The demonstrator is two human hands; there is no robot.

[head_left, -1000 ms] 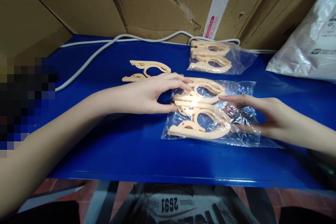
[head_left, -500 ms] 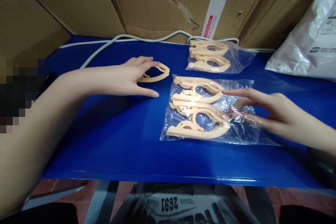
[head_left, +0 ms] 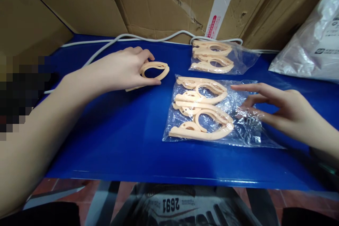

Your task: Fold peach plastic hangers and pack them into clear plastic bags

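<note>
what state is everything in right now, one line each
Left hand, curled over the loose hanger, grip partly hidden
Right hand, at the near clear bag, fingers bent, pinch unclear
Loose hanger, unbagged, partly covered
Near clear bag, flat, right end crumpled, two folded hangers inside
Far clear bag, flat, two more hangers inside
White cable, curving loosely along the back
Cardboard box, scuffed, taped
White plastic bag, bulging

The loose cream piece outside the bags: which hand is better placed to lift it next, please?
Probably the left hand: it curls over the loose cream piece, covering one end. The right hand is farther away, at the front clear bag.
</note>
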